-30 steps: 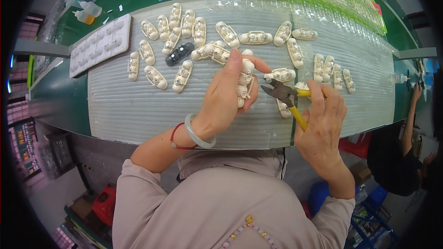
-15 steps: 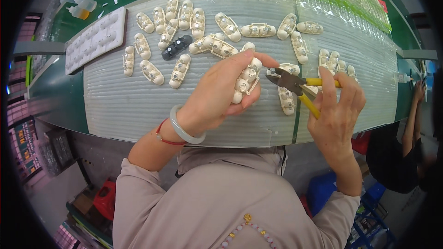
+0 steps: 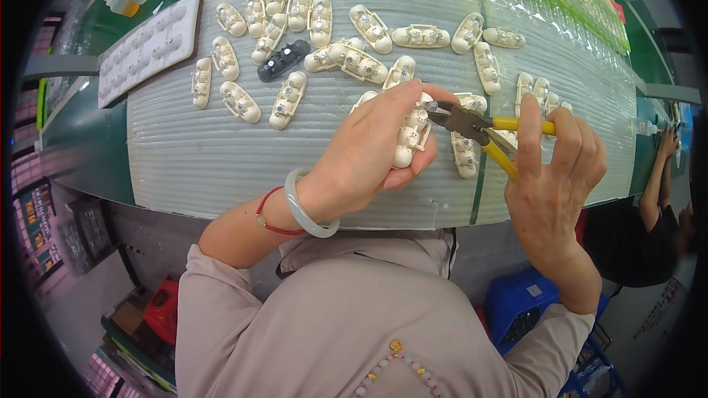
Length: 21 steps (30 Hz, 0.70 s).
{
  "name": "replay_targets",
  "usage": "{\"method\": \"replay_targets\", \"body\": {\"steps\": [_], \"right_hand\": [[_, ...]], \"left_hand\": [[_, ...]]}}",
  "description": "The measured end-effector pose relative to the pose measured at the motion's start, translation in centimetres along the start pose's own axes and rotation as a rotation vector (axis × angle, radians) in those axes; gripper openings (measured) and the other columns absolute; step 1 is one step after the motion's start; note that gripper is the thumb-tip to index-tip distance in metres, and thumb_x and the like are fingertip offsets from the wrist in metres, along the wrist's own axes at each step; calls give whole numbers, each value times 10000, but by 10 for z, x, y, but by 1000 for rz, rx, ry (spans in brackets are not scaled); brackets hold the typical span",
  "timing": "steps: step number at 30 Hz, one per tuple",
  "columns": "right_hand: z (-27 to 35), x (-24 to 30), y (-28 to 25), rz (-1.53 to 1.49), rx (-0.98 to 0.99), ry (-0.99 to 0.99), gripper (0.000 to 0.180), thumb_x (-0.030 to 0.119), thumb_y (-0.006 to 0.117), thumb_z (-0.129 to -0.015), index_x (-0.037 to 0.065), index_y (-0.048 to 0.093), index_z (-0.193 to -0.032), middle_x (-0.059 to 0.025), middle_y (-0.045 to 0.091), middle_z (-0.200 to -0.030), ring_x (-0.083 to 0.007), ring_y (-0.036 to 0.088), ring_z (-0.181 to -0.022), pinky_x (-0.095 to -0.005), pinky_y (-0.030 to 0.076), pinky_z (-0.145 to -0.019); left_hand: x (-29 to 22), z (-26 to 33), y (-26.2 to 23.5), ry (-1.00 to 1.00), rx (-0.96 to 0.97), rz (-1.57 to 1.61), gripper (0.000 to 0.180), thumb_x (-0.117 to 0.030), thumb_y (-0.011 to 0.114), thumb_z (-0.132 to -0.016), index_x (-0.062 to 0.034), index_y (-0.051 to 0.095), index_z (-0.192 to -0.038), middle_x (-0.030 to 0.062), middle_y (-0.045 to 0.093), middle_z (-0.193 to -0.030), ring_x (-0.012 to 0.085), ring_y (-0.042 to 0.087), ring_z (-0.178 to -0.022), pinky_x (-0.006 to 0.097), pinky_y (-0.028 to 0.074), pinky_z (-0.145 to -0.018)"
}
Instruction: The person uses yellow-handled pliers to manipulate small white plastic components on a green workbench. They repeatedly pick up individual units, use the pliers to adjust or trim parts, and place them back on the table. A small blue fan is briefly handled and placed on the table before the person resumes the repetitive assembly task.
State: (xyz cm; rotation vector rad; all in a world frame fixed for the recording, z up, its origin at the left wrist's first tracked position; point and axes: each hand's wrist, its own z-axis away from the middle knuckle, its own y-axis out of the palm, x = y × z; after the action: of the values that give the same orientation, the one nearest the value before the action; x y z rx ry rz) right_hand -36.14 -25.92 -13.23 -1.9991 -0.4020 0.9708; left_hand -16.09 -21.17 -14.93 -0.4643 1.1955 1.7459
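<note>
In my left hand (image 3: 361, 136) is a cream plastic part with rounded lobes (image 3: 407, 146), gripped between thumb and fingers. My right hand (image 3: 557, 177) is closed round the yellow handles of diagonal cutters (image 3: 469, 122). Their dark jaws point left and meet the upper end of the held part, where a small clear piece (image 3: 431, 106) sits at the tips. Whether the blades are fully closed is hard to see. Similar cream parts with small clear pieces on them (image 3: 286, 101) lie spread over the ribbed mat, and one dark grey part (image 3: 284, 60) lies among them.
A white moulded tray (image 3: 150, 51) stands at the left, with small bottles (image 3: 122, 6) behind it. Clear plastic trays with a green edge (image 3: 546, 11) fill the back right. The ribbed mat (image 3: 214, 169) covers the green table. Another person's arm (image 3: 656, 177) shows at far right.
The cutters' tips, with the small clear piece, were just apart from the held part and now meet its upper end. Both hands sit slightly farther right in the picture.
</note>
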Motion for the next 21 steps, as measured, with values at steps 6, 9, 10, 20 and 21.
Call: {"method": "replay_targets", "body": {"steps": [6, 9, 10, 20, 21], "right_hand": [[-4, 13, 10, -22, -17, -18, 384, 103, 602, -742, 117, 514, -1116, -79, 460, -970, -228, 487, -893, -404, 365, -784], [0, 12, 16, -213, 39, -12, 397, 56, 593, -726, 78, 499, -1111, -91, 454, -946, -241, 477, -854, -397, 353, -744], [2, 12, 17, -253, 68, 0, 469, 6, 605, -691, 64, 486, -1141, -99, 451, -963, -257, 473, -872, -407, 351, -764], [-4, 15, 17, -4, 2, -25, 586, 36, 599, -711, 106, 442, -1271, -67, 406, -1068, -233, 397, -1014, -426, 288, -900], [-5, 17, 18, -14, 1, -19, 587, 31, 594, -709, 97, 439, -1271, -67, 406, -1066, -236, 399, -1011, -429, 288, -899]], "left_hand": [[11, -1, 2, 135, -176, -74, 423, -289, 227, -971, -19, 503, -1143, -14, 411, -510, 43, 271, -379, 200, 232, -370], [6, 1, 1, 182, -179, -80, 430, -299, 229, -970, -17, 512, -1131, -20, 404, -499, 45, 274, -381, 199, 234, -373], [4, 1, 1, 188, -162, -66, 430, -298, 231, -969, -16, 514, -1129, -22, 400, -495, 45, 275, -382, 197, 234, -374], [12, 0, 3, 161, -220, -56, 421, -305, 220, -983, -28, 504, -1123, -16, 397, -495, 47, 275, -376, 197, 242, -373], [14, -1, 2, 173, -235, -41, 415, -302, 220, -984, -30, 503, -1118, -15, 397, -497, 48, 276, -375, 198, 242, -373]]}}
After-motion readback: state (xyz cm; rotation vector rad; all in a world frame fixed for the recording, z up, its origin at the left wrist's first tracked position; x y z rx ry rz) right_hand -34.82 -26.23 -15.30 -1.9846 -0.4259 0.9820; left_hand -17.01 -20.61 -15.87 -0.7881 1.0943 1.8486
